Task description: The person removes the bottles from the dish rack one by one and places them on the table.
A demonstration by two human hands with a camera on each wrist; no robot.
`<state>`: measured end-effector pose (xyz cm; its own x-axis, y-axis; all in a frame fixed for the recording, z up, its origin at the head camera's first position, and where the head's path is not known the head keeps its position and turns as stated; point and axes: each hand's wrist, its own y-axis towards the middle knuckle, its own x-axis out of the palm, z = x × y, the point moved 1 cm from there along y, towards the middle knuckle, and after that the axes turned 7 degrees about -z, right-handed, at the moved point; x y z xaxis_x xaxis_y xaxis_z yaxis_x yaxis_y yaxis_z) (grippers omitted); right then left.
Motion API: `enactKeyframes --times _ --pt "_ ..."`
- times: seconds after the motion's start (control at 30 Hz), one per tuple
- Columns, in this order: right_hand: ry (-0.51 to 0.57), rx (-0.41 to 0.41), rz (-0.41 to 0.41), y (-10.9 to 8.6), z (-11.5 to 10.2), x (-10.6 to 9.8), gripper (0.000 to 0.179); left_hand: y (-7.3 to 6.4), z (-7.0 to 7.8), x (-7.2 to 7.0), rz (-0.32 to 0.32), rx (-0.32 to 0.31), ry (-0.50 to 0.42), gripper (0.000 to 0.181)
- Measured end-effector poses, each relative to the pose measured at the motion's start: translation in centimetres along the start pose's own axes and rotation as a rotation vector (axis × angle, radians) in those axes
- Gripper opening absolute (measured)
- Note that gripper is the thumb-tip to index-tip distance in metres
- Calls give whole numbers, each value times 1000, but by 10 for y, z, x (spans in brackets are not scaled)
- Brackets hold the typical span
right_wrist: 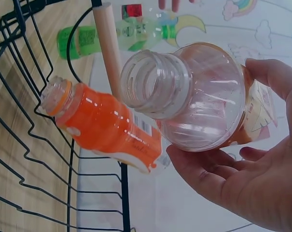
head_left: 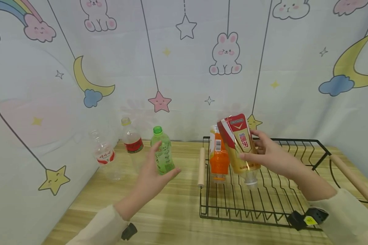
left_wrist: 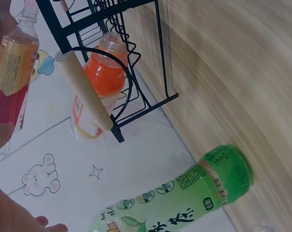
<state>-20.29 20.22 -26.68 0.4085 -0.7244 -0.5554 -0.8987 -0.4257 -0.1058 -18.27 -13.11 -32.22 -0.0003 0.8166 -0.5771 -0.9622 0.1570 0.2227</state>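
My right hand (head_left: 273,154) grips a clear plastic bottle with a gold and red label (head_left: 240,143), upside down over the black wire rack (head_left: 248,217). Its uncapped mouth faces the camera in the right wrist view, thumb and fingers around the label (right_wrist: 252,111). Beside it, an orange-labelled bottle (head_left: 219,160) stands neck down in the rack. My left hand (head_left: 148,178), thumb and fingers spread, holds nothing and overlaps the green bottle (head_left: 164,153) in the head view. That bottle stands upright on the table, apart from the hand in the left wrist view (left_wrist: 213,181).
Left of the green bottle stand a clear bottle with a red and black label (head_left: 134,145) and another with a red and white label (head_left: 105,157). Wooden handles (head_left: 201,166) flank the rack. A patterned curtain (head_left: 184,75) hangs behind the wooden table (head_left: 168,211).
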Motion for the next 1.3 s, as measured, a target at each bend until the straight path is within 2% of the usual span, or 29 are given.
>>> enactKeyframes --times 0.1,0.23,0.4,0.53,0.8,1.03,1.3 --pt "-5 -44 -14 -5 -4 4 97 -5 8 4 -20 56 15 96" --pt "-29 -79 -28 -11 -9 10 92 -13 19 9 -19 174 49 93" --pt "-27 -86 -60 -18 -13 18 91 -24 31 16 -26 324 115 89" --pt "-7 -93 -76 -22 -15 25 90 -31 39 19 -39 408 164 86" --pt "8 -64 -136 -26 -14 39 89 -39 49 23 -75 493 277 86" --pt "52 -71 -187 -27 -14 52 88 -44 52 26 -69 632 368 86" --pt "62 -73 -263 -30 -14 61 88 -49 55 29 -108 679 424 81"
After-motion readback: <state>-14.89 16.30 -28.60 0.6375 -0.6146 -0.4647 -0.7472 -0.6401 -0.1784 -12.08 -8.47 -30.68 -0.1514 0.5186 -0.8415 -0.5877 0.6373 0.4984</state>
